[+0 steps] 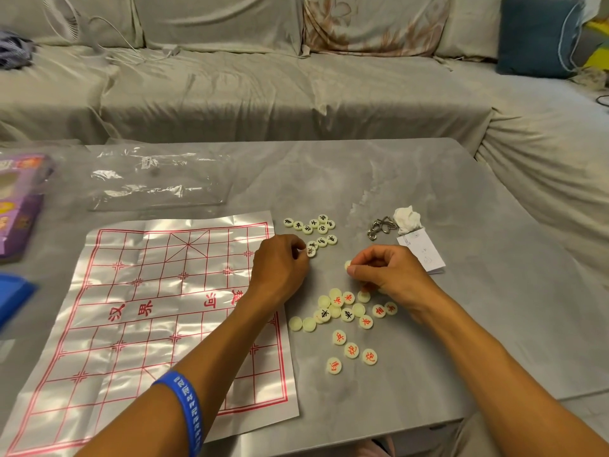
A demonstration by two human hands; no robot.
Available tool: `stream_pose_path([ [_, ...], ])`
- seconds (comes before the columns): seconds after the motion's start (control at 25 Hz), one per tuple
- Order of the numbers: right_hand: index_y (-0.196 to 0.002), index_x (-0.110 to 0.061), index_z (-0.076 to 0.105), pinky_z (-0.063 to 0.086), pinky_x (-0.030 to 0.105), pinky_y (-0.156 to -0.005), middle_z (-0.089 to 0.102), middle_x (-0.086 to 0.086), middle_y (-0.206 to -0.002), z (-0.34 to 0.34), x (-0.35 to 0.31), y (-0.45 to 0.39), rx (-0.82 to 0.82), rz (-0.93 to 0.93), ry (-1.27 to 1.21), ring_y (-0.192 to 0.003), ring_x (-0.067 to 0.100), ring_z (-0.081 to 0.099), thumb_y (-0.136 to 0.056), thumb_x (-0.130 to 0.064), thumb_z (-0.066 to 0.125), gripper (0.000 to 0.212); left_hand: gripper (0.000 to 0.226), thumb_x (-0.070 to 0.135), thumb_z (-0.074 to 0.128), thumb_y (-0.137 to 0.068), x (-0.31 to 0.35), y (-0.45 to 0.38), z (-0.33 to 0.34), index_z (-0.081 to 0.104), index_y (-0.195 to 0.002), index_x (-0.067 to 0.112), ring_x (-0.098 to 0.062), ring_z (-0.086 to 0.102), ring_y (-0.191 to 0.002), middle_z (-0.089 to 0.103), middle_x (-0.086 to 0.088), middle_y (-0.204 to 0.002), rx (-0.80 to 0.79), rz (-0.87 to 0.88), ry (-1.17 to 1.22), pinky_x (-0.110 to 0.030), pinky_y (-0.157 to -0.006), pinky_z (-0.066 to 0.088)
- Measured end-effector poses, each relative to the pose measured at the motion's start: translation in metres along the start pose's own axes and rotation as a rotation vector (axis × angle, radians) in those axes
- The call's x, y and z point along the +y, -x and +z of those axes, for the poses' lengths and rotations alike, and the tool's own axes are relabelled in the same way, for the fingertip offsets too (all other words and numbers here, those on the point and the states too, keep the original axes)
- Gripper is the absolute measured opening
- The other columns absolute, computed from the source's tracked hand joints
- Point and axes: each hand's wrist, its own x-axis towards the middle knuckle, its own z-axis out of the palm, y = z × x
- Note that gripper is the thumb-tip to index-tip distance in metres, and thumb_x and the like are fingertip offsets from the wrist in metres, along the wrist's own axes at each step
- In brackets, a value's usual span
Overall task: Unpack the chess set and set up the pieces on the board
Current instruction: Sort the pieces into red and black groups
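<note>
**Pieces still off the board, both hands among them**

Forearms fill the near edge, the left one wearing a blue wristband (184, 413). Past them, the grey table (428, 179) carries everything, with the sofa (263, 84) behind it. Places below are given from the board (148, 324).

That board is a creased, shiny plastic sheet printed with a red grid and red characters across its middle, lying flat with no piece on it. Beyond its far edge lies a crumpled clear plastic bag (158, 179), which looks flat and holds nothing I can make out. Off its far left corner sits a purple box (19, 206), blurred, so its contents cannot be told.

Right of the board's far corner is a cluster of black-marked discs (311, 229). Right of its middle lies a looser heap of pale discs (342, 311), some red-marked, some black, some face down. Farther right rest a white slip (425, 255), a wadded tissue (408, 219) and a metal ring puzzle (379, 227).

Left hand (280, 265), at the board's right edge, has fingers curled, its fingertips at a black-marked disc; whether it grips is unclear. Right hand (385, 272) pinches one pale disc (348, 265) between thumb and forefinger.
</note>
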Motion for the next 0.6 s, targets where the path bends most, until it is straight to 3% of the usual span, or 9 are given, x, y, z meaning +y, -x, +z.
stream_pose_path([
  [0.16,-0.096,-0.014,0.066,0.056,0.03,-0.065,0.072,0.008,-0.08,0.001,-0.001,0.001,0.011,-0.004,-0.033,-0.066,0.019,0.066,-0.079,-0.009,0.076,0.02,0.023,0.018,0.06,-0.09,-0.002,0.008,-0.01,0.068,-0.111,0.012,-0.008,0.055,-0.079,0.069,-0.003,-0.099,0.005,0.015,-0.001,-0.018,-0.071,0.043],
  [0.36,-0.092,-0.017,0.073,0.058,0.036,-0.073,0.074,0.006,-0.084,-0.005,-0.005,0.013,-0.017,0.02,0.013,-0.073,0.021,0.068,-0.082,-0.01,0.073,0.012,0.022,0.02,0.06,-0.091,-0.002,0.03,-0.018,0.068,-0.11,0.016,-0.006,0.055,-0.078,0.067,-0.001,-0.098,-0.032,0.024,0.012,-0.012,-0.068,0.042],
  [0.48,-0.088,-0.017,0.074,0.058,0.031,-0.072,0.073,0.003,-0.079,-0.023,0.0,0.036,-0.127,0.01,0.229,-0.073,0.018,0.068,-0.08,-0.009,0.075,0.011,0.021,0.024,0.062,-0.09,-0.001,0.053,-0.021,0.068,-0.109,0.02,-0.005,0.055,-0.075,0.065,0.004,-0.098,-0.152,0.095,-0.008,-0.006,-0.062,0.04],
  [0.6,-0.084,-0.021,0.076,0.057,0.025,-0.073,0.072,-0.006,-0.079,-0.027,0.009,0.055,-0.252,0.076,0.508,-0.077,0.012,0.068,-0.078,-0.015,0.078,0.009,0.033,0.036,0.069,-0.083,0.002,0.072,-0.019,0.067,-0.113,0.024,-0.007,0.055,-0.084,0.063,0.006,-0.104,-0.323,0.188,-0.085,-0.013,-0.071,0.045],
])
